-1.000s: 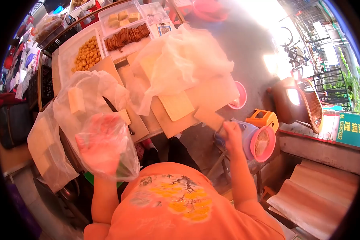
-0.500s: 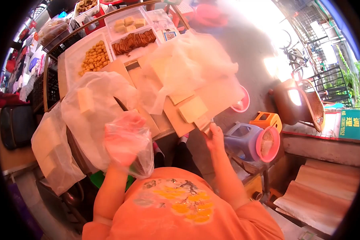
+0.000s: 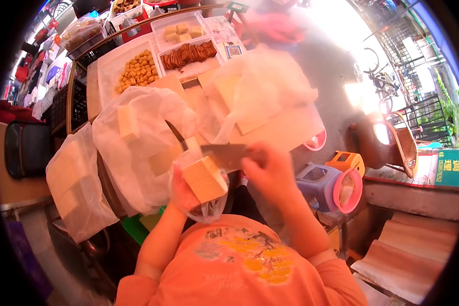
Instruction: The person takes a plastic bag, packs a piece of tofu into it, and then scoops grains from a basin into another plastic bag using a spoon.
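The pale tofu block (image 3: pixel 206 182) sat in the left hand (image 3: pixel 180 187), just in front of the person's torso, tilted, with the fingers wrapped about its side through a clear plastic bag (image 3: pixel 209 210). The right hand (image 3: pixel 269 166), apart from the left, was clamped on the end of a broad flat blade (image 3: pixel 224 157), which lay just beyond the block; whether the two touched could not be told. A dark-bladed knife (image 3: pixel 174 130) rested near the left hand on the tabletop (image 3: pixel 93 91). Translucent sheeting (image 3: pixel 270 81) covered pale slabs farther out. Beyond stood white trays of yellow balls (image 3: pixel 136 71), brown slices (image 3: pixel 188 55) and pale cubes (image 3: pixel 182 31). To the right, a pink basin (image 3: pixel 349 191) adjoined a bluish stool (image 3: pixel 313 187), near an orange stool (image 3: pixel 348 161).
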A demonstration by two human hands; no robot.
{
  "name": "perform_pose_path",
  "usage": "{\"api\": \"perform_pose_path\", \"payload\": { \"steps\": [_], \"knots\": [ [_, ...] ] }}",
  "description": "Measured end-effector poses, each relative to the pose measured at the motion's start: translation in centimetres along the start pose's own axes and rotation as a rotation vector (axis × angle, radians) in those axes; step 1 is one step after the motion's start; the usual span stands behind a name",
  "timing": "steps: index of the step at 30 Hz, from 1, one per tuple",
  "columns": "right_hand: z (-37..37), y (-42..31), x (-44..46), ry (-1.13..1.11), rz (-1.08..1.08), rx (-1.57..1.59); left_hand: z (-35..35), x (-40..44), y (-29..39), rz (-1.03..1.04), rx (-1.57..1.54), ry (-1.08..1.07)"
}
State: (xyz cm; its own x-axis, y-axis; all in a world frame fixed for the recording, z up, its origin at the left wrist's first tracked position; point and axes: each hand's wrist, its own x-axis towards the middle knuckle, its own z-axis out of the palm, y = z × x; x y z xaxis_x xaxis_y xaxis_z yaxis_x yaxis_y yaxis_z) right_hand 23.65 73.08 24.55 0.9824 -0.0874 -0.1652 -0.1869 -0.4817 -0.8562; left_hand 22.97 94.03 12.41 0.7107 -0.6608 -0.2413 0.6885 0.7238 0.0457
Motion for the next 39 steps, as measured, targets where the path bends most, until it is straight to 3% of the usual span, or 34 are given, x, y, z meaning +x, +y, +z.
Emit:
{"api": "perform_pose_path", "payload": {
  "steps": [2, 4, 6, 9, 11, 12, 13, 14, 16, 17, 18, 21, 24, 26, 28, 31, 33, 34, 36, 39],
  "knots": [
    [-2.6, 2.2, 0.1, 0.206, 0.219, 0.224, -1.4, -0.8, 0.0, 0.045, -0.081, -0.029],
    [-5.1, 9.7, 1.7, 0.185, 0.266, 0.281, 0.6, -2.2, 0.3, 0.116, -0.051, 0.037],
    [-5.3, 15.5, 2.3, 0.171, 0.334, 0.084, 3.6, -3.0, 0.5, 0.231, 0.053, 0.122],
    [-3.0, 18.7, 3.0, 0.177, 0.458, 0.061, 5.2, -3.5, 1.1, 0.342, 0.623, 0.185],
    [-1.2, 19.1, 3.5, 0.412, -0.012, -0.448, 6.5, -3.9, 2.1, 0.301, 0.799, 0.125],
    [-0.1, 18.9, 3.7, 0.531, -0.256, -0.694, 7.2, -3.8, 1.9, 0.249, 0.574, -0.019],
    [1.5, 16.3, 3.5, 0.363, -0.101, -0.379, 7.9, -3.7, 1.6, 0.171, 0.35, -0.145],
    [3.3, 12.1, 3.1, 0.196, 0.054, -0.064, 8.2, -4.0, 1.7, 0.071, 0.363, -0.155],
    [5.9, 5.1, 2.6, -0.463, 0.385, 0.673, 8.7, -4.3, 1.9, -0.136, 0.389, -0.189],
    [6.3, 3.0, 3.0, -0.732, 0.357, 0.65, 7.5, -4.7, 2.3, -0.284, 0.501, -0.155],
    [6.5, 1.8, 3.6, -1.007, 0.325, 0.613, 7.9, -4.5, 2.4, -0.239, 0.641, -0.204],
    [7.5, 1.4, 5.5, -1.189, -0.153, 0.353, 8.9, -5.1, 2.7, -0.163, 0.799, -0.217],
    [4.8, -5.5, 5.3, -0.987, 0.08, 0.061, 7.6, -6.5, 3.0, -0.208, 0.41, -0.031],
    [5.1, -4.3, 4.2, -0.676, -0.034, 0.43, 5.7, -7.1, 2.9, -0.158, 0.098, 0.088],
    [4.7, -4.3, 2.6, -0.436, -0.096, 0.718, 6.9, -7.3, 3.0, 0.133, -0.052, 0.184],
    [7.4, -5.1, 0.0, -0.03, -0.533, 0.877, 7.3, -8.0, 4.3, 0.426, -0.13, 0.149],
    [8.5, -3.1, -1.5, -0.135, -0.869, 0.34, 8.4, -8.2, 5.2, 0.477, -0.129, 0.005],
    [9.8, -3.5, -2.0, -0.158, -1.039, 0.134, 8.6, -7.9, 5.5, 0.528, -0.087, 0.06],
    [11.6, -4.1, -2.3, -0.139, -1.042, -0.038, 9.2, -7.3, 5.8, 0.624, -0.006, 0.168],
    [10.5, -4.8, -0.2, -0.033, -1.102, -0.049, 11.2, -7.3, 6.0, 0.462, -0.238, 0.043]
  ]
}}
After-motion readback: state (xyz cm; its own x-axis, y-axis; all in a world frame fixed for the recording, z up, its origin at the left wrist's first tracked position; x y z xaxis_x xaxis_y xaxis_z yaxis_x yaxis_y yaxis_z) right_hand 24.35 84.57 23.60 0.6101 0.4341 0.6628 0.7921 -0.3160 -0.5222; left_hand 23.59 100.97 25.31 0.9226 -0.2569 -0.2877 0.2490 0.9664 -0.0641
